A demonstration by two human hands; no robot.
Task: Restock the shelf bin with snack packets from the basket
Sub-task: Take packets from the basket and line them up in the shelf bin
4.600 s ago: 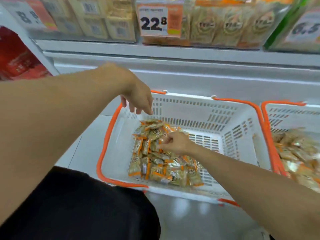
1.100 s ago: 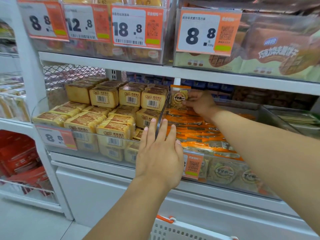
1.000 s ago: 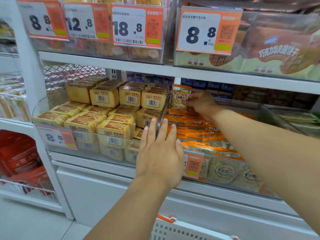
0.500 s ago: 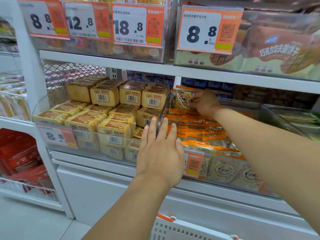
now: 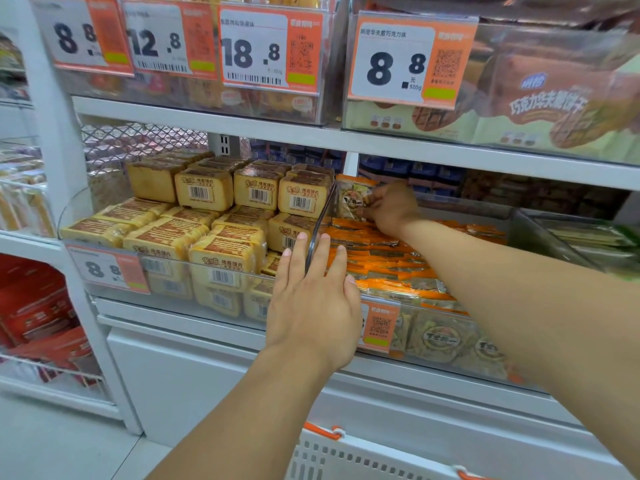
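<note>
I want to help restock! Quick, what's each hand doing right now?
Left hand: open, flat against the clear divider.
Right hand: holding a snack packet upright in the bin.

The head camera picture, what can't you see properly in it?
- White plastic basket with orange handles: cut off by the bottom edge, so its contents are hidden.
- Orange price tag on the clear shelf bin: the left hand covers its number.
- Upright orange-edged snack packet: the right hand hides its right side.
- Leftmost price tags: small print blurred.
</note>
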